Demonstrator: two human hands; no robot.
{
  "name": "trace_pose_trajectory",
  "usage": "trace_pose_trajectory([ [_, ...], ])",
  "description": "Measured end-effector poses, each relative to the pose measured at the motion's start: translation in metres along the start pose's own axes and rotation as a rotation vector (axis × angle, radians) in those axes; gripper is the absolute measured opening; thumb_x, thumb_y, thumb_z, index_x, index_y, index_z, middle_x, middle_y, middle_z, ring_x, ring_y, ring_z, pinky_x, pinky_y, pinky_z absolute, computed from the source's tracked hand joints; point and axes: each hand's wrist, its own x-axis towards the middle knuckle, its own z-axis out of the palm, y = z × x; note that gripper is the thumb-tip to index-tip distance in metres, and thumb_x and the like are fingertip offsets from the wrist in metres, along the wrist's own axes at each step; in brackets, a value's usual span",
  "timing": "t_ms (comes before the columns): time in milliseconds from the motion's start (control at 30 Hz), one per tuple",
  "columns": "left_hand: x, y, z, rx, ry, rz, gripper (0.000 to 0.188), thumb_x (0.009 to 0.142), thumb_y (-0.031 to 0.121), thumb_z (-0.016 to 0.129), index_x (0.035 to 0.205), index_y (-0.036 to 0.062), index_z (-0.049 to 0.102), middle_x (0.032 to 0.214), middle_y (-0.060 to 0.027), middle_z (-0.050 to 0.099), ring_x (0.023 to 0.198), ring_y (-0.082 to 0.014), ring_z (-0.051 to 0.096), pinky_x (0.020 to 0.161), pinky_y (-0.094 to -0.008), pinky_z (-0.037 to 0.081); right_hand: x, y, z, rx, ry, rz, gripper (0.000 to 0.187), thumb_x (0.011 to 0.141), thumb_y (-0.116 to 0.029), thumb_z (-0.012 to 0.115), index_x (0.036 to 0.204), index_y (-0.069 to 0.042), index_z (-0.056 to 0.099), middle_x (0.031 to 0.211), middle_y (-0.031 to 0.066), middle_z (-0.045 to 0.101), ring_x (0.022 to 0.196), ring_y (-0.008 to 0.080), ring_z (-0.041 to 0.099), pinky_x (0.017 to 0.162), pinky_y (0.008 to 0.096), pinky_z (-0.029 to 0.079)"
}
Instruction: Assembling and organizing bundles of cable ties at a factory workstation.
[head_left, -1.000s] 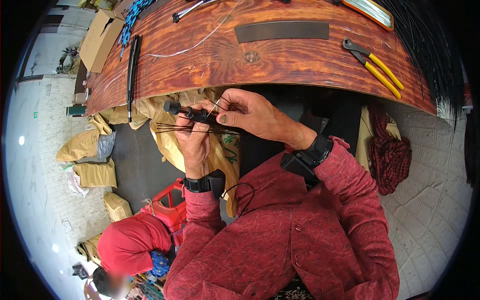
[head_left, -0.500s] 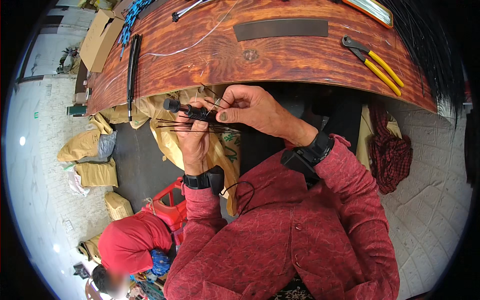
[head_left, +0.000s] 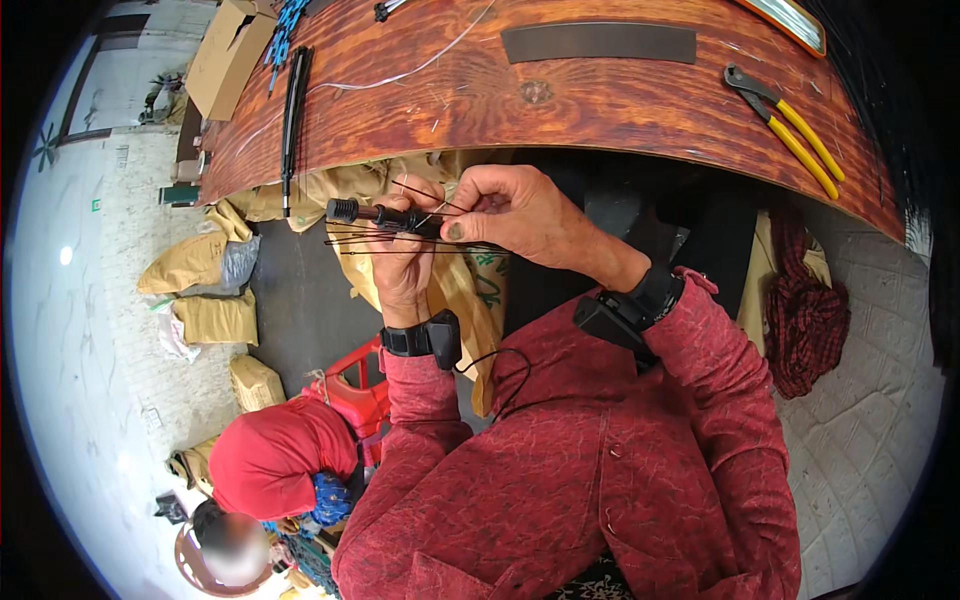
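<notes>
In front of the table edge, my left hand (head_left: 405, 275) is closed round a black umbrella frame (head_left: 368, 213), a short shaft with a ridged end pointing left. Several thin dark ribs stick out from it past my fingers. My right hand (head_left: 522, 218) pinches with thumb and forefinger at the frame's right end, where a thin pale wire (head_left: 436, 214) crosses it. What lies under the right fingertips is too small to make out.
On the wooden table (head_left: 450, 110) lie yellow-handled pliers (head_left: 792, 130), a dark flat strip (head_left: 600, 43), a black rod bundle (head_left: 295, 125) and a cardboard box (head_left: 232, 60). Black rods (head_left: 880, 120) hang at the right edge. A person in red (head_left: 285, 455) sits lower left.
The view has shifted, so the table things sit further right and higher. My right hand stays at the frame's right end, its fingers drawn in slightly. My left hand keeps its hold.
</notes>
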Motion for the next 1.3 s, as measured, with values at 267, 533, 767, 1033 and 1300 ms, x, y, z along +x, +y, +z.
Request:
trace_pose_trajectory([
  [267,0.0,0.003,0.003,0.081,0.052,-0.045,0.036,0.081,0.011,0.074,0.112,0.007,0.057,0.107,-0.0148,0.056,0.109,-0.0307,0.053,0.095,-0.0418,0.045,-0.002,-0.009,-0.003,-0.04,0.01,0.03,0.009,0.088,-0.007,0.068,0.089,0.0,0.063,0.084,-0.0004,0.063,0.078,0.0057,0.056,0.071,0.0222,0.047],
  [533,0.003,0.008,0.013,0.075,0.054,-0.095,0.039,0.078,0.01,0.075,0.112,0.0007,0.059,0.108,-0.0156,0.057,0.107,-0.0285,0.056,0.095,-0.0413,0.046,-0.007,-0.013,-0.008,-0.074,0.005,0.042,0.013,0.088,-0.011,0.07,0.089,-0.001,0.063,0.083,-0.0021,0.061,0.078,0.0047,0.055,0.07,0.0208,0.046],
  [767,0.016,0.009,0.018,0.115,0.007,-0.094,0.038,0.074,0.008,0.078,0.108,-0.0003,0.062,0.108,-0.0126,0.057,0.103,-0.0277,0.059,0.093,-0.0403,0.047,-0.008,-0.019,-0.014,-0.043,0.038,0.088,0.015,0.089,-0.013,0.07,0.091,-0.001,0.062,0.084,-0.0021,0.06,0.079,0.005,0.055,0.072,0.0209,0.046],
  [1033,0.015,0.0,0.041,0.202,0.123,-0.09,0.036,0.074,-0.01,0.073,0.106,-0.0001,0.061,0.11,-0.0085,0.056,0.102,-0.0195,0.058,0.09,-0.0305,0.048,-0.016,-0.025,-0.026,-0.006,0.113,0.106,0.016,0.089,-0.012,0.07,0.097,-0.001,0.061,0.092,-0.0001,0.062,0.086,0.0066,0.058,0.078,0.0217,0.047],
  [1300,0.03,-0.003,0.057,0.319,0.041,-0.053,0.039,0.078,-0.012,0.069,0.114,0.0,0.061,0.11,-0.0034,0.052,0.096,-0.0108,0.055,0.084,-0.0225,0.045,-0.022,-0.029,-0.028,-0.013,0.223,0.018,0.019,0.087,-0.004,0.07,0.102,-0.001,0.057,0.093,0.0014,0.062,0.087,0.0068,0.06,0.079,0.0222,0.05],
])
